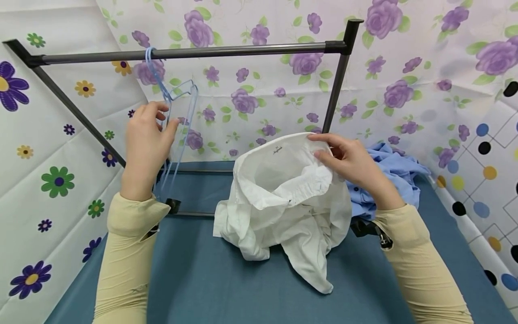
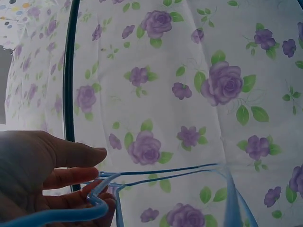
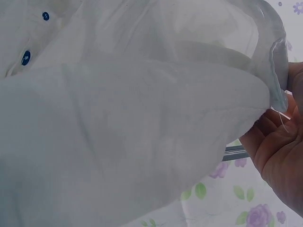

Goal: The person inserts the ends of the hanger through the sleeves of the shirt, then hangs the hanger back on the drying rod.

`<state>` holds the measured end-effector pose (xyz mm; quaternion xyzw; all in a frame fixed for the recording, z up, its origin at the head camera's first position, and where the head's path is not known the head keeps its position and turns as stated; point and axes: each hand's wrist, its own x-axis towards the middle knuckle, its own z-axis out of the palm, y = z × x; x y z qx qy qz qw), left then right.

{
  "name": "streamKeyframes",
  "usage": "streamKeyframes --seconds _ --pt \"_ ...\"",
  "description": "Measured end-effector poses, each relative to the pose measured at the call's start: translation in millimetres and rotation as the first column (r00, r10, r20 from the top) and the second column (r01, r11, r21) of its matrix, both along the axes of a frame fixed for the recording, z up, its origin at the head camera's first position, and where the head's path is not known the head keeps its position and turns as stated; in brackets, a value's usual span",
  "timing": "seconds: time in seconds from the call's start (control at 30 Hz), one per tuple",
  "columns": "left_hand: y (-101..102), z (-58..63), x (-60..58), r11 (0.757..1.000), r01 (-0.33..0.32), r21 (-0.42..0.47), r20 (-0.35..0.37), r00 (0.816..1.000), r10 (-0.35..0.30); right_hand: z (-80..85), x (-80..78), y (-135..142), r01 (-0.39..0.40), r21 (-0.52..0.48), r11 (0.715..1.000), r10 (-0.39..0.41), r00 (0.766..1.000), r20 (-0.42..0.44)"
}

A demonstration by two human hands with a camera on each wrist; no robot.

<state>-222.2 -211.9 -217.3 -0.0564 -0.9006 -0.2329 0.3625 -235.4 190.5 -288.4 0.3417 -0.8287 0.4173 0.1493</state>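
Note:
My right hand (image 1: 352,163) pinches the collar edge of a white shirt (image 1: 307,225) between thumb and fingers. The shirt hangs bunched, its neck opening facing up and its lower part over the blue-grey surface. In the right wrist view, the white cloth (image 3: 142,123) fills most of the picture, with dark blue buttons at upper left. My left hand (image 1: 146,144) is beside the light blue hangers (image 1: 157,76) hooked on the rack. Its fingers touch a hanger (image 2: 57,215) in the left wrist view, while the thumb stands apart.
A black clothes rack (image 1: 243,50) spans the back, with its base bars on the blue-grey cloth (image 1: 243,297). To the right, behind the white shirt, lies a crumpled blue shirt (image 1: 398,175). Flower-patterned sheets (image 1: 259,90) enclose the back and left side.

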Motion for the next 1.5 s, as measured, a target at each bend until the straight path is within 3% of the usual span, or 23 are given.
streamKeyframes --seconds 0.23,0.5,0.67,1.0,1.33,1.5 --pt "-13 -2.2 -3.4 0.999 -0.035 -0.021 0.067 0.997 0.037 -1.6 -2.2 2 -0.008 0.001 1.000 0.008 1.000 0.030" --pt "-19 -9.5 -7.9 0.994 -0.042 -0.106 0.020 0.999 0.044 10.2 12.8 -7 -0.022 0.017 1.000 0.021 0.999 0.044" --pt "-21 -15.3 -9.8 0.994 -0.049 -0.095 0.009 0.999 0.051 18.0 23.1 -11 -0.035 0.020 0.999 0.034 0.998 0.055" --pt "-20 -15.5 -12.2 0.997 -0.037 -0.070 0.018 0.999 0.038 18.2 22.0 -11 -0.027 0.030 0.999 0.025 0.997 0.070" --pt "-19 -15.4 -11.8 0.999 -0.004 -0.054 -0.103 0.995 -0.001 17.2 21.7 -11 -0.015 0.049 0.999 0.012 0.997 0.074" --pt "-17 -10.6 -9.0 0.999 0.005 -0.038 -0.118 0.993 -0.010 17.3 21.8 -11 -0.020 0.046 0.999 0.016 0.997 0.078"
